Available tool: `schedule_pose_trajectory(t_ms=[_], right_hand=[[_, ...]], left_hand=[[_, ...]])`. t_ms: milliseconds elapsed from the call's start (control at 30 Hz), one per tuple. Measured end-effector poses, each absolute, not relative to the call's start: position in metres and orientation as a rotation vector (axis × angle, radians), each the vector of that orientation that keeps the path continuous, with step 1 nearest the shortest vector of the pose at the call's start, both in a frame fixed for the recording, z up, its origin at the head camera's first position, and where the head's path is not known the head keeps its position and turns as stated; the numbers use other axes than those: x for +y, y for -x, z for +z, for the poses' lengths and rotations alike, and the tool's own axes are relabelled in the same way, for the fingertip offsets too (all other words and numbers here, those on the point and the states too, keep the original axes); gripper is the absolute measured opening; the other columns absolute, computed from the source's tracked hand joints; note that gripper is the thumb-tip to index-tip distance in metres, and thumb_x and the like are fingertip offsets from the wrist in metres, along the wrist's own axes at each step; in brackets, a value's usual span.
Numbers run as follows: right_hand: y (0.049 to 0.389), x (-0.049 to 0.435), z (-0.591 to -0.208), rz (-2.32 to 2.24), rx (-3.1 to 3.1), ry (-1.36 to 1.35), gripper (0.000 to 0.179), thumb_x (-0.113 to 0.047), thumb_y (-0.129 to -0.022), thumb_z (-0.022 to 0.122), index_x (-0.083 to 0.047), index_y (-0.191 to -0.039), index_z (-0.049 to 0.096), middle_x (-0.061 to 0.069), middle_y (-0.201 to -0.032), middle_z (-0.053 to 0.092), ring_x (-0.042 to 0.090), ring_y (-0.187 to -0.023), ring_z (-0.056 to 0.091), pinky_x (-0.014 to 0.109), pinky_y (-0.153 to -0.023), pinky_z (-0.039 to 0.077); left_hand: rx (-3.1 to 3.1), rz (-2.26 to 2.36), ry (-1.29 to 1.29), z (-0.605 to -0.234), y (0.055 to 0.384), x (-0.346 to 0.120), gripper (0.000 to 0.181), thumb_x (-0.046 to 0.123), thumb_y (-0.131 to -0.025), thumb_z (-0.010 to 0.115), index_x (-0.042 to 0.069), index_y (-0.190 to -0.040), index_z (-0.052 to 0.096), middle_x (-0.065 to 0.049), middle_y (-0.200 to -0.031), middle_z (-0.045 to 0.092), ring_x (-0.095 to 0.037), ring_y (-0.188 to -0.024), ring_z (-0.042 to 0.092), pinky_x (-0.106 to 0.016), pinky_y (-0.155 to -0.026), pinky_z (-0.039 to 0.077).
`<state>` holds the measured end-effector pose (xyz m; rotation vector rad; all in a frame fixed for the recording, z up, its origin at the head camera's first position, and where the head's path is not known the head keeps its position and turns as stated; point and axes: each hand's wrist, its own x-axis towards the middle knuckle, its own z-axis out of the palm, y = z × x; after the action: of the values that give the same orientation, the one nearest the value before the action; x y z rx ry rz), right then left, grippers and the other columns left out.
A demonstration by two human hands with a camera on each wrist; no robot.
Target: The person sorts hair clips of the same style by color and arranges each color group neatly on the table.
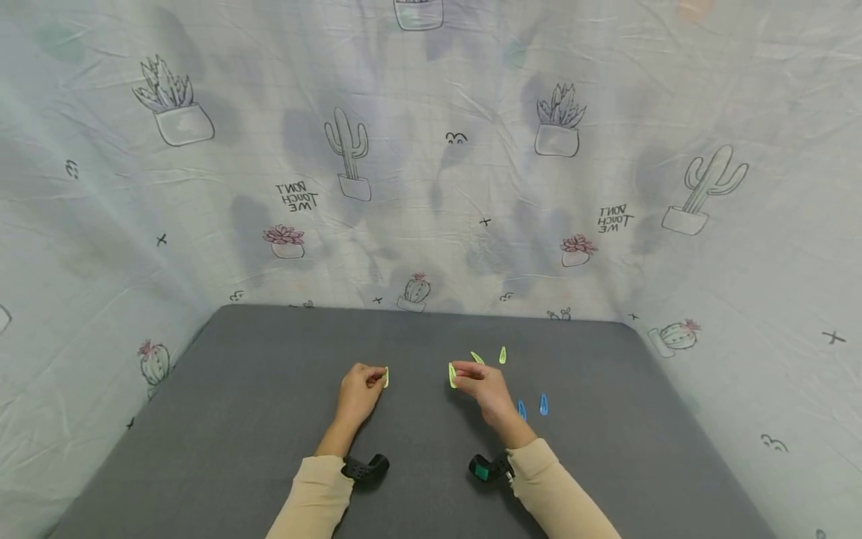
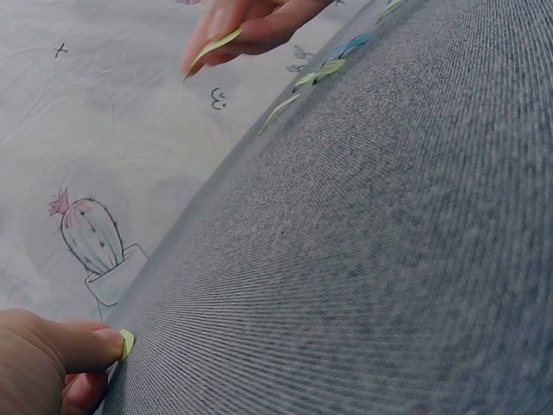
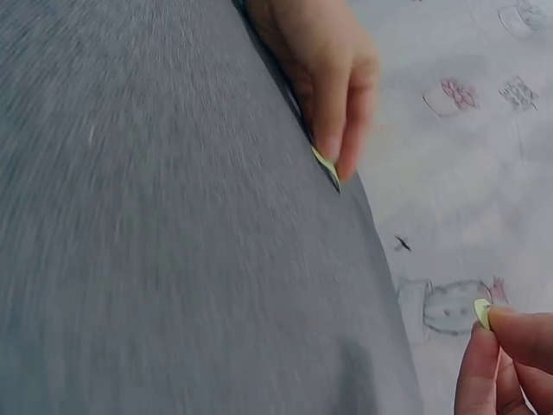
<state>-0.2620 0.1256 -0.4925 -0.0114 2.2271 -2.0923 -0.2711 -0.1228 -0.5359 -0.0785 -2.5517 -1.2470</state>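
My left hand (image 1: 357, 395) pinches a yellow-green snap hair clip (image 1: 387, 377) between thumb and fingers, low over the grey table. In the right wrist view, that clip (image 3: 326, 164) is at the table surface, partly covered by fingertips. Across from it, my right hand (image 1: 490, 391) holds a second yellow-green hair clip (image 1: 453, 376) by its side. The left wrist view shows this clip (image 2: 214, 52) raised above the table. Beyond and beside the right hand lie two more yellow-green clips (image 1: 503, 355) and two blue hair clips (image 1: 543, 404), one of them partly hidden by the wrist.
The grey table (image 1: 256, 419) reaches back to a white curtain (image 1: 431, 187) printed with cacti, which hangs around its far and side edges. Each wrist carries a black camera mount (image 1: 366, 469) close above the tabletop.
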Motion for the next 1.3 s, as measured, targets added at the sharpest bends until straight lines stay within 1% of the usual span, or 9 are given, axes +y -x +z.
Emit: schedule_pose_trajectory(t_ms=[167,233,400,433,633,867,967,1067,1300], right_hand=[[0.262,0.105,-0.492,-2.083,2.192,0.072,0.034,0.003,-0.086,0.064,0.008,-0.119,0.062,0.007,-0.093,0.064,0.009,-0.083,0.059,0.043,-0.088,0.052],[0.263,0.097,-0.491,-2.079,2.195,0.082,0.033,0.003,-0.085,0.063,0.009,-0.118,0.062,0.011,-0.094,0.064,0.010,-0.084,0.060,0.041,-0.087,0.052],[0.271,0.081,-0.507,-2.092,2.204,0.080,0.032,0.003,-0.084,0.064,0.009,-0.116,0.063,0.012,-0.092,0.065,0.009,-0.081,0.060,0.032,-0.081,0.054],[0.274,0.078,-0.512,-2.091,2.210,0.077,0.032,0.002,-0.084,0.065,0.008,-0.115,0.064,0.009,-0.091,0.065,0.008,-0.080,0.060,0.031,-0.081,0.054],[0.278,0.057,-0.515,-2.091,2.212,0.075,0.030,0.005,-0.082,0.066,0.010,-0.112,0.065,0.014,-0.091,0.067,0.005,-0.077,0.059,0.026,-0.075,0.055],[0.285,0.037,-0.519,-2.038,2.253,0.061,0.029,0.006,-0.082,0.065,0.010,-0.111,0.065,0.024,-0.097,0.066,0.014,-0.081,0.062,0.031,-0.076,0.055],[0.288,0.031,-0.521,-2.021,2.294,0.056,0.028,0.004,-0.083,0.066,0.007,-0.111,0.067,0.023,-0.097,0.066,0.016,-0.083,0.064,0.032,-0.077,0.055],[0.290,0.026,-0.521,-1.983,2.342,0.055,0.027,0.002,-0.083,0.066,0.003,-0.110,0.069,0.018,-0.095,0.068,0.016,-0.082,0.064,0.030,-0.076,0.055],[0.295,0.019,-0.520,-1.829,2.526,0.082,0.024,0.001,-0.079,0.069,-0.002,-0.103,0.073,0.009,-0.086,0.069,0.012,-0.074,0.062,0.027,-0.066,0.053]], left_hand=[[-2.550,-1.233,0.107,-0.535,0.271,-0.126,0.017,0.007,-0.085,0.069,0.005,-0.101,0.073,-0.007,-0.087,0.058,-0.018,-0.077,0.058,-0.033,-0.070,0.050],[-2.551,-1.229,0.115,-0.535,0.271,-0.127,0.017,0.007,-0.085,0.069,0.005,-0.101,0.073,-0.007,-0.087,0.058,-0.018,-0.078,0.058,-0.033,-0.070,0.050],[-2.556,-1.220,0.103,-0.535,0.272,-0.124,0.017,0.008,-0.085,0.069,0.005,-0.101,0.073,-0.007,-0.088,0.058,-0.019,-0.078,0.059,-0.034,-0.071,0.050],[-2.559,-1.220,0.096,-0.536,0.272,-0.124,0.017,0.008,-0.085,0.069,0.005,-0.101,0.074,-0.007,-0.088,0.058,-0.019,-0.078,0.059,-0.034,-0.071,0.050],[-2.571,-1.201,0.078,-0.537,0.273,-0.123,0.017,0.009,-0.085,0.069,0.005,-0.101,0.073,-0.007,-0.088,0.057,-0.019,-0.077,0.058,-0.035,-0.071,0.050],[-2.562,-1.192,0.082,-0.537,0.275,-0.123,0.016,0.009,-0.084,0.070,0.005,-0.100,0.074,-0.007,-0.086,0.057,-0.016,-0.075,0.056,-0.032,-0.069,0.048],[-2.552,-1.194,0.091,-0.536,0.274,-0.123,0.016,0.008,-0.084,0.070,0.005,-0.099,0.074,-0.007,-0.086,0.058,-0.017,-0.075,0.056,-0.032,-0.068,0.048],[-2.545,-1.200,0.100,-0.535,0.274,-0.123,0.016,0.008,-0.084,0.070,0.005,-0.099,0.074,-0.007,-0.086,0.057,-0.017,-0.075,0.056,-0.033,-0.069,0.048],[-2.547,-1.210,0.117,-0.536,0.274,-0.125,0.017,0.008,-0.084,0.070,0.005,-0.100,0.074,-0.007,-0.087,0.057,-0.017,-0.075,0.057,-0.032,-0.069,0.048]])
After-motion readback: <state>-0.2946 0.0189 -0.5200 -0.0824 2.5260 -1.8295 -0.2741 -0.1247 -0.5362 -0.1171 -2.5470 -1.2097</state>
